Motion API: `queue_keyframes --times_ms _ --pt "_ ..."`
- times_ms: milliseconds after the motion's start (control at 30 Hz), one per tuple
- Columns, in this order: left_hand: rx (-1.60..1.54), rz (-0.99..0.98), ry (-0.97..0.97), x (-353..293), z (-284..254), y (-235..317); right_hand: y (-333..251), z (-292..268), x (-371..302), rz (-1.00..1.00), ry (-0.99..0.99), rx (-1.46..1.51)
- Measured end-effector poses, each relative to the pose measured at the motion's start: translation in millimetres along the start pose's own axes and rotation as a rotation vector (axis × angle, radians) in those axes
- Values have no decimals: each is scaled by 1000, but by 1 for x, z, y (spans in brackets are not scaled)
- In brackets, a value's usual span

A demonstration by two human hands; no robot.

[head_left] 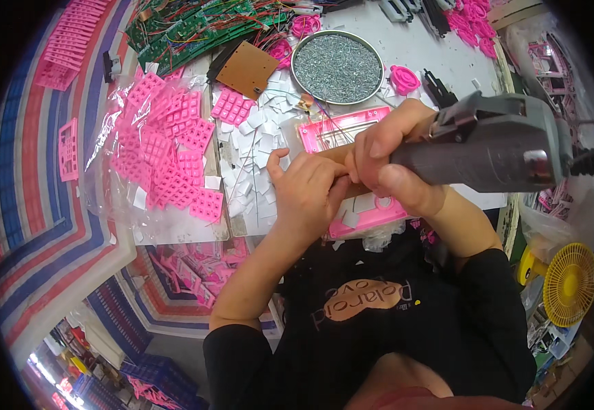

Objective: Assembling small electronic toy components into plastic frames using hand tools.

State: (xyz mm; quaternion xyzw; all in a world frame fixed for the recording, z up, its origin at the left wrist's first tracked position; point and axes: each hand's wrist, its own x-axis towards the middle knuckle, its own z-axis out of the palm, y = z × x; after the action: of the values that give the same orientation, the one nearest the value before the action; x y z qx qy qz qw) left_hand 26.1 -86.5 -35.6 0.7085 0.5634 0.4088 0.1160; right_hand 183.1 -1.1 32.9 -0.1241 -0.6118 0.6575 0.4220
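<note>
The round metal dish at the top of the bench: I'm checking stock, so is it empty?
No. The round metal dish is filled nearly to its rim with small grey metal screws.

We see a white worktable point(420, 48) spread across the far half of the scene, its surface brightly and evenly lit. To the left hangs a large woven plastic sack striped in blue, red and white point(30, 225), which folds down toward the near left. Near the left bottom stand blue plastic crates point(157, 376) on the floor. At the near right sits a small yellow round fan point(569, 283) among clear plastic bags point(539, 219).
</note>
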Motion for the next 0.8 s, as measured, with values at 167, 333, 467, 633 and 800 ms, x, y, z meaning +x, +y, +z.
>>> queue_keyframes --times_ms 167,333,467,633,800 --pt "-5 13 23 0 1 -1 -1 -1 -2 44 0 -66" --pt "-11 35 22 1 0 1 -3 1 -2 80 4 -44" --pt "13 66 20 0 1 -1 -2 6 -3 58 31 -133" --pt "27 105 23 -2 3 -7 1 13 -4 27 23 -282" --pt "24 49 -13 -1 -2 -3 -2 -8 -2 -1 60 -253"
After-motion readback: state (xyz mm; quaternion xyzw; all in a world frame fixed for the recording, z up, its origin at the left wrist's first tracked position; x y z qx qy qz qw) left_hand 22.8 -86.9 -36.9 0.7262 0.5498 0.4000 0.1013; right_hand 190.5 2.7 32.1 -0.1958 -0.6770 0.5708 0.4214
